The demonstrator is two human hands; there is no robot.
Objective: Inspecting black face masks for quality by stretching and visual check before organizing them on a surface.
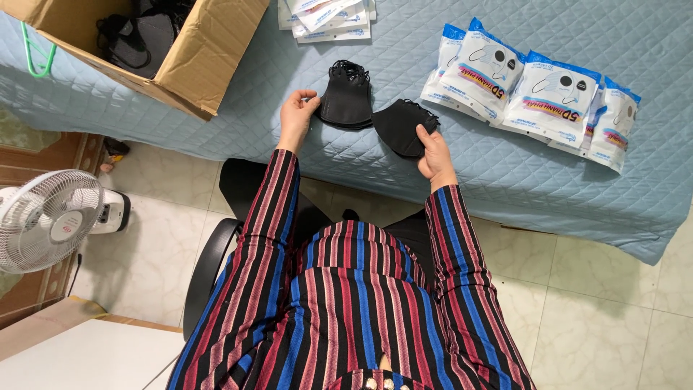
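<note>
Right hand [435,155] grasping black mask [403,126] by near edge, lifted just above counter [505,173]. Left hand [296,115] released, fingertips touching left side of mask stack [346,97], perhaps pinching top one. Packs [534,94] right; box [144,43] far left; fan [47,217] on floor

You look down on a surface [216,108] covered with a quilted light-blue cloth that fills the upper part of the frame. Below it lies a floor of pale, marbled tiles [599,318] with thin grout lines. At the left edge stands a white electric fan [47,217] beside a strip of brown wood trim [43,155]. Under you sits a black chair [216,253], and a white panel [86,357] fills the lower left corner. The light is soft and even.
</note>
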